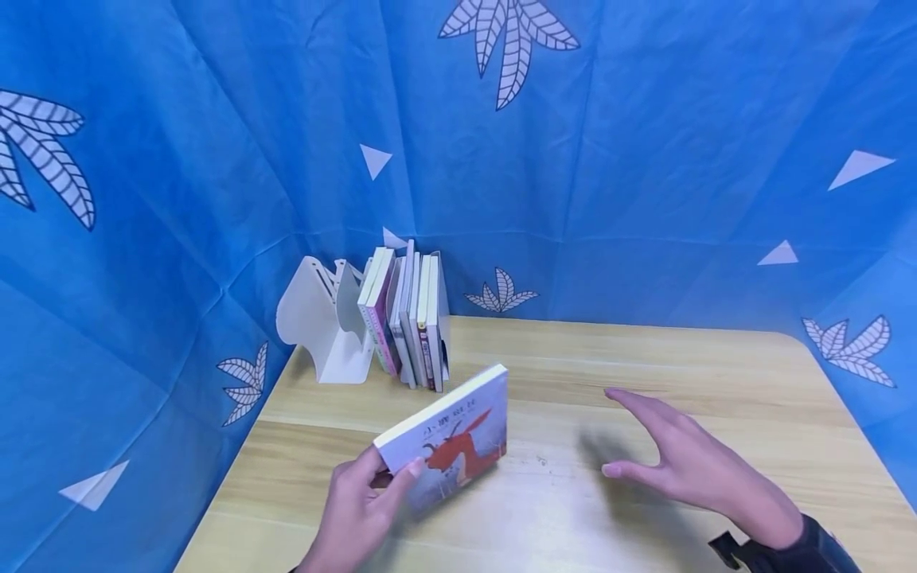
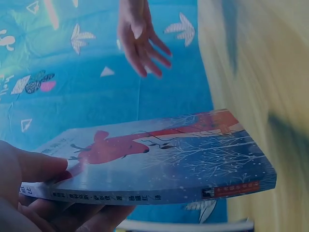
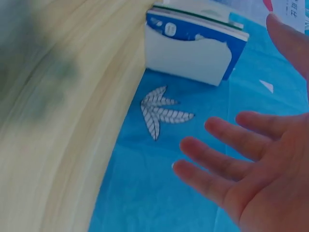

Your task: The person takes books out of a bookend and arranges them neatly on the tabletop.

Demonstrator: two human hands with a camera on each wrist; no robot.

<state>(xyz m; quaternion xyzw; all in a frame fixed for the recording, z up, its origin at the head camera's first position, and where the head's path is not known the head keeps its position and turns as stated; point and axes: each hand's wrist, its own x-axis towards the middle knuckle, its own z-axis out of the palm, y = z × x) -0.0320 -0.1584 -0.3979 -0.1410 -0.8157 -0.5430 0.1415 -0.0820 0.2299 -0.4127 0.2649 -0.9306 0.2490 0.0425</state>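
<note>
A picture book [image 1: 458,446] with a red fox-like animal on its pale cover tilts above the table, held at its left end by my left hand [image 1: 358,505]. In the left wrist view, the thumb lies on the cover of the book [image 2: 159,154] and the other fingers are underneath. My right hand [image 1: 688,461] hovers over the table to the right of the book, apart from it and holding nothing. Its fingers are spread in the right wrist view, where the palm [image 3: 270,179] shows.
A white book rack [image 1: 315,326] stands at the table's back left corner. Several upright books [image 1: 415,318] fill its right part. Blue patterned cloth [image 1: 645,159] hangs behind and beside the wooden table [image 1: 609,358].
</note>
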